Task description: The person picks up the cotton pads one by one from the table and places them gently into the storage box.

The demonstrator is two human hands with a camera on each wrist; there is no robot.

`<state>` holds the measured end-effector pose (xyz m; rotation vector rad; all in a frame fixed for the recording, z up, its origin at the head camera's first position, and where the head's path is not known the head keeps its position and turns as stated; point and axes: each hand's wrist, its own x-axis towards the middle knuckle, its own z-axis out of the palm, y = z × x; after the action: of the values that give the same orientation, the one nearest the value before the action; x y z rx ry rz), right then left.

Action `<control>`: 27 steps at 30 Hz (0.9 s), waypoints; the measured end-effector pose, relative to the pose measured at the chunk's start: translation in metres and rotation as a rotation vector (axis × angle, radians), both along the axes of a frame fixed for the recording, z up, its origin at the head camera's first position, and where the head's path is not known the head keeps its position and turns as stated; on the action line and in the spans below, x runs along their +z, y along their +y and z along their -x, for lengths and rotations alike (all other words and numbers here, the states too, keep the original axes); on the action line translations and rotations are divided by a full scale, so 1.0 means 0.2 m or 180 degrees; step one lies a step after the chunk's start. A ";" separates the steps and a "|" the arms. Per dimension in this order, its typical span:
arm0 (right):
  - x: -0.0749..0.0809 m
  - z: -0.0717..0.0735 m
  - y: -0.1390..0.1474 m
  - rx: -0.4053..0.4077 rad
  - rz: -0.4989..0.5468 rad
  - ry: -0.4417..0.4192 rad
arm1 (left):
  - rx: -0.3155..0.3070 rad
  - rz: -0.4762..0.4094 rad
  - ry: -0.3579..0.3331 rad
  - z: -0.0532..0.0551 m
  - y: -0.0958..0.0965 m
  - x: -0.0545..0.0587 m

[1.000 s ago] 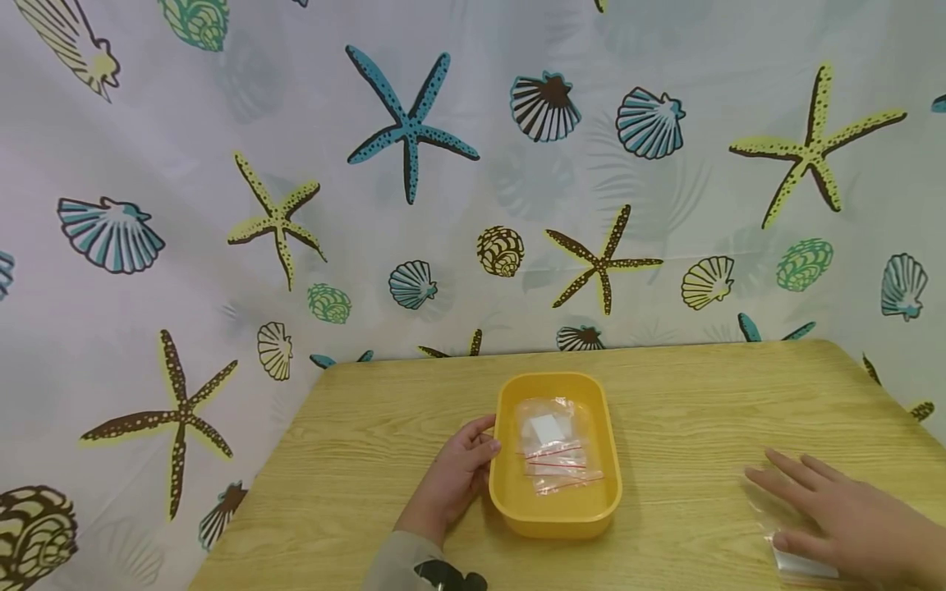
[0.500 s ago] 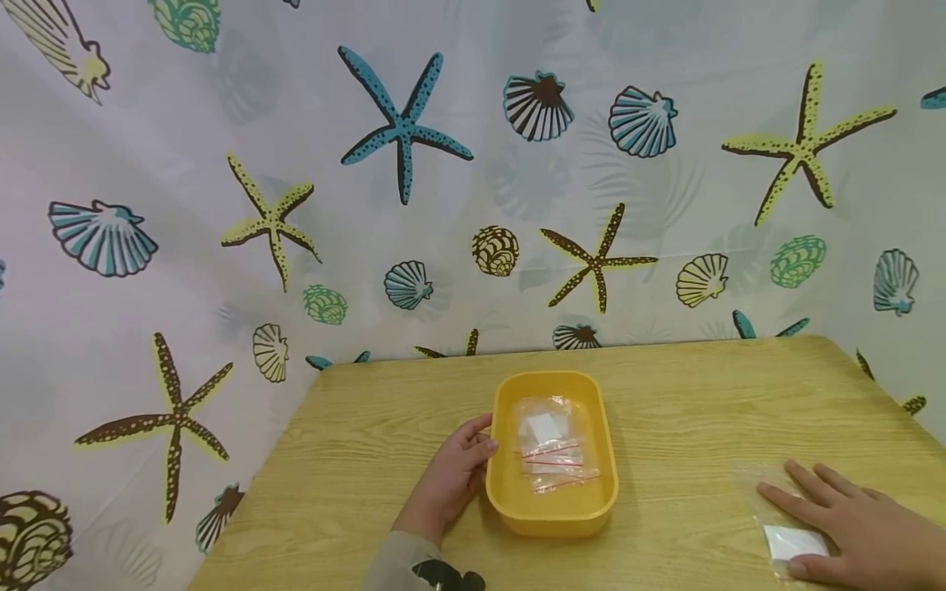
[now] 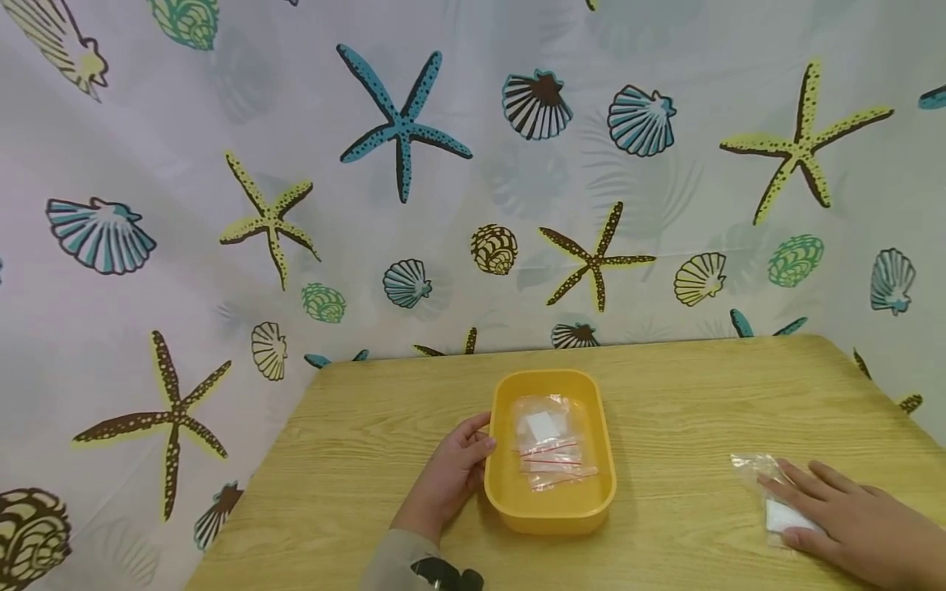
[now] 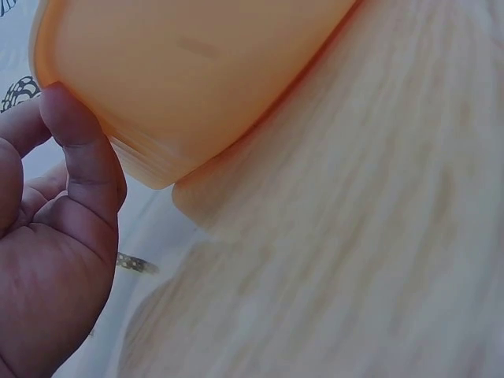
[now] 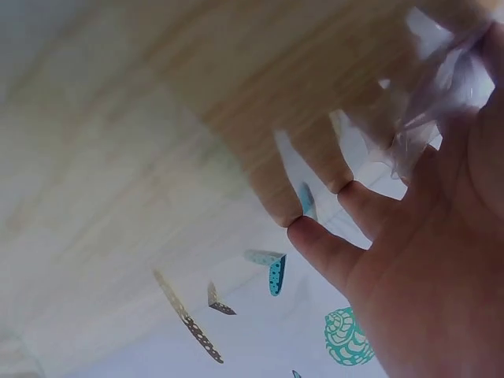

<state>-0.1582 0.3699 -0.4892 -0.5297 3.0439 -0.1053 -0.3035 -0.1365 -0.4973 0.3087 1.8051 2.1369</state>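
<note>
A yellow plastic tray [image 3: 550, 521] stands on the wooden table, with several clear zip bags [image 3: 554, 460] with red seal lines inside, and a white piece [image 3: 543, 426] showing among them. My left hand [image 3: 449, 474] holds the tray's left wall, fingers and thumb at its rim; the left wrist view shows the tray wall [image 4: 197, 71] beside the thumb. At the right, my right hand [image 3: 850, 517] lies with fairly straight fingers over a clear plastic bag [image 3: 752, 466] with a white piece [image 3: 787, 517] in it. In the right wrist view, the plastic bag [image 5: 441, 94] looks crumpled near the palm.
The wooden tabletop [image 3: 680, 394] extends around the tray and between the hands. Behind and beside it hangs a white cloth [image 3: 473, 180] printed with starfish and shells.
My right hand has come down onto the plastic bag, whose clear end now looks creased and raised. The left hand stays at the tray. The head view has shifted slightly.
</note>
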 end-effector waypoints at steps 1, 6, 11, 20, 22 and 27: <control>0.00 0.00 0.00 -0.0025 0.0013 -0.0022 | 0.0012 0.0004 0.0001 0.00 0.00 0.00; 0.01 0.02 -0.02 -0.0130 0.0076 -0.0127 | 0.0074 0.0049 -0.0020 -0.01 -0.01 0.01; 0.01 0.03 -0.03 -0.0189 0.0064 -0.0082 | 0.0058 0.0047 0.0002 -0.02 -0.01 0.01; 0.00 0.05 0.00 0.0392 -0.0340 0.0605 | 0.0039 0.0022 -0.0024 -0.02 -0.01 0.00; 0.01 0.05 0.00 0.0459 -0.0434 0.0777 | 0.0044 0.0016 -0.0035 -0.01 0.00 0.00; 0.05 0.07 -0.03 0.0351 -0.0291 0.0907 | 0.0047 0.0027 -0.0051 -0.01 0.01 0.01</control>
<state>-0.1722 0.3629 -0.4787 -0.7645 3.2619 0.1243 -0.3013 -0.1349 -0.4948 0.2764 1.8125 2.1351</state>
